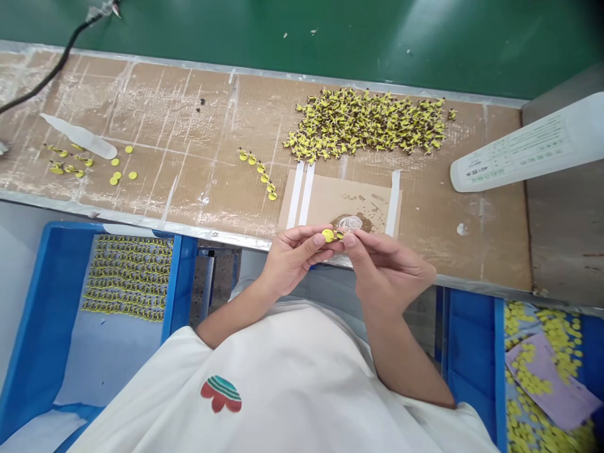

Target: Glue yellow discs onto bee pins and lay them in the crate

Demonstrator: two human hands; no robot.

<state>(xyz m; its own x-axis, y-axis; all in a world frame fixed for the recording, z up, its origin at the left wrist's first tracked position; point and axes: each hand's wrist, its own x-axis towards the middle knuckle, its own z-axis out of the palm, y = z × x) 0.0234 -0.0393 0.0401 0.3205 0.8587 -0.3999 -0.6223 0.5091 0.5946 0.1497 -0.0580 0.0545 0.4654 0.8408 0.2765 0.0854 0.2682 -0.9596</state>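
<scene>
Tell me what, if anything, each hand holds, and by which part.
The left grip pinches a yellow disc by its edge; the right grip pinches a small dark piece, by which part is unclear.

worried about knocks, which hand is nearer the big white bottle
Right. The right hand is left of the white bottle and nearer the person; the left hand, farther left.

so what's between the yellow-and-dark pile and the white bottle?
Head view: one loose yellow-and-dark piece close to the pile, then brown cardboard toward the bottle.
</scene>
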